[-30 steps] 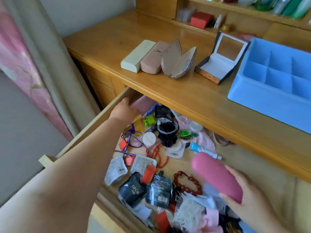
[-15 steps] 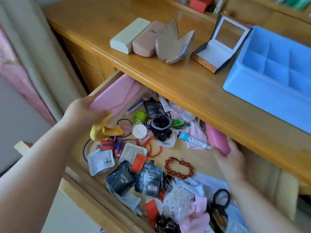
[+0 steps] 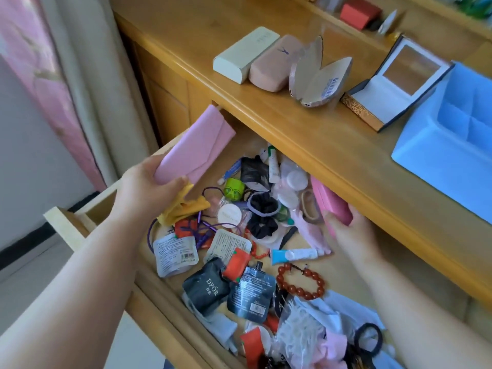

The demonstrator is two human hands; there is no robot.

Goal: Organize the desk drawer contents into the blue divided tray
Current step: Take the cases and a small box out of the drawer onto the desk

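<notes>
The open wooden drawer (image 3: 80, 227) is full of small items: sachets, hair ties, tubes, a red bead bracelet (image 3: 302, 283). My left hand (image 3: 145, 187) grips a light pink flat case (image 3: 195, 149) together with a yellow cloth (image 3: 183, 207), lifted over the drawer's left side. My right hand (image 3: 351, 233) holds a darker pink case (image 3: 330, 205) deep in the drawer, under the desk edge. The blue divided tray (image 3: 436, 161) sits on the desk top at the right, its visible compartments holding nothing.
On the desk stand a cream case (image 3: 245, 54), a pink-beige case (image 3: 274, 63), an open shell-shaped case (image 3: 316, 75) and an open mirror box (image 3: 394, 83). A curtain (image 3: 53, 75) hangs at the left. Black scissors (image 3: 367, 342) lie at the drawer's near right.
My left hand has pulled the light pink case and yellow cloth up out of the drawer's left side. My right hand has moved the darker pink case back under the desk edge.
</notes>
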